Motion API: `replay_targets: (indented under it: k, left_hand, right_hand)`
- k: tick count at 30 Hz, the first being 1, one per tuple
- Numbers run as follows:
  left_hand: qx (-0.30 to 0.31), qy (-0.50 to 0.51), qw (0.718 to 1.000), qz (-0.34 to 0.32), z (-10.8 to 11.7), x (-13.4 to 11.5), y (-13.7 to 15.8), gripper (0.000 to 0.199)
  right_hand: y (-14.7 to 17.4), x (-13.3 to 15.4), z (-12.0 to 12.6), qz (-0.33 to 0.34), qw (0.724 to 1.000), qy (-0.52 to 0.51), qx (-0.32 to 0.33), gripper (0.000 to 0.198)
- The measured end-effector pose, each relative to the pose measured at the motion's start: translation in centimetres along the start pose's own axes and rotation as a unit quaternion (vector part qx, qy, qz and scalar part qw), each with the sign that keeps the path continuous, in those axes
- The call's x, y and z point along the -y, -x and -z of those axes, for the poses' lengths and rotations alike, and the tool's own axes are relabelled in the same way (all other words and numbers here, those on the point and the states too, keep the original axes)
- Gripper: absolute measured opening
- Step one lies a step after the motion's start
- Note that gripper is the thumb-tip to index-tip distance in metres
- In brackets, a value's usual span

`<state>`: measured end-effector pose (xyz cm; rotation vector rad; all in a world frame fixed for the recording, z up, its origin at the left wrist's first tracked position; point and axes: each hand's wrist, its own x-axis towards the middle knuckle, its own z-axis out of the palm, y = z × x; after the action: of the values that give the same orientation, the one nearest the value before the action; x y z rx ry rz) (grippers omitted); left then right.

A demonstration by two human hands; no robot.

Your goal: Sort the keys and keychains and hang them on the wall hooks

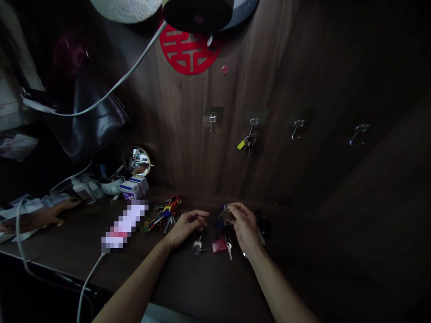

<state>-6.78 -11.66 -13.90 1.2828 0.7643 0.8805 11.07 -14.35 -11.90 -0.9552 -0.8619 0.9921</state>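
Note:
My right hand (247, 229) pinches a metal key ring (226, 208) between thumb and fingertips, just above the dark wooden shelf (188, 287). Dark items hang or lie below that ring, dim and hard to make out. To the left, my left hand (186, 228) is loosely curled with its index finger stretched out, and I see nothing held in it. Just under its fingers lie some keys (197, 246). Between the hands is a red key fob (219, 246) beside a silver key (229, 250). A colourful bunch of keys (166, 213) sits left of my left hand.
On the back wall are several metal hooks, one (254, 121) bearing keys with a yellow tag (241, 145). A phone (124, 226) with a white cable, small boxes (134, 187), a round mirror (136, 161) and a black bag (94, 116) are at left.

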Motion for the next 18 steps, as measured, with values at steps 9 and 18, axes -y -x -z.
replay_targets:
  k: [9,18]
  left_hand:
    - [-0.016,0.018,1.000,0.015,0.1,0.1,-0.3,0.038]
    - [-0.034,0.013,0.999,0.016,-0.1,0.1,-0.4,0.040]
  right_hand:
    - [-2.1,3.6,1.2,0.039,0.998,-0.029,-0.034,0.019]
    - [-6.6,9.8,0.9,0.160,0.985,0.013,-0.070,0.018]
